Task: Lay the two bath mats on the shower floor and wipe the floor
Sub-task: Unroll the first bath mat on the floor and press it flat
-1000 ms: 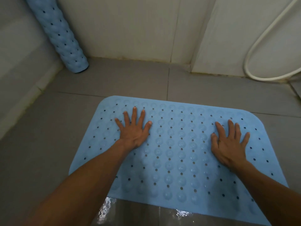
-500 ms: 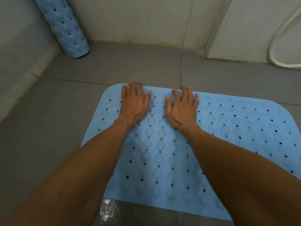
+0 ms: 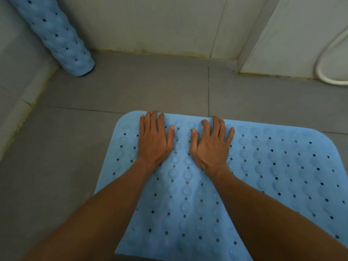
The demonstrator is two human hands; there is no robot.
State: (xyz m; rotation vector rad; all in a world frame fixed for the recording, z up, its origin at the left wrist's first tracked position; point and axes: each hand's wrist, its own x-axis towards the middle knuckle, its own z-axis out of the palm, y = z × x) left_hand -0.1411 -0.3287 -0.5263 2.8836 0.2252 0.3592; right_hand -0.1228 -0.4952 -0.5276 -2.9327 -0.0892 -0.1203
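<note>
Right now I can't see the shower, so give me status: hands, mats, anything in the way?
Left hand and right hand flat, open, pressing flat mat. Second mat rolled, leaning in corner. Floor beyond unobstructed.

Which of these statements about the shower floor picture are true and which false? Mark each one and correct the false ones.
1. Both hands, left hand and right hand, lie flat on the flat mat. True.
2. The rolled mat lies unrolled beside it. False: it stands rolled in the far left corner.
3. The left hand holds a cloth. False: it holds nothing.
4. A white hose hangs at the right wall. True.
</note>
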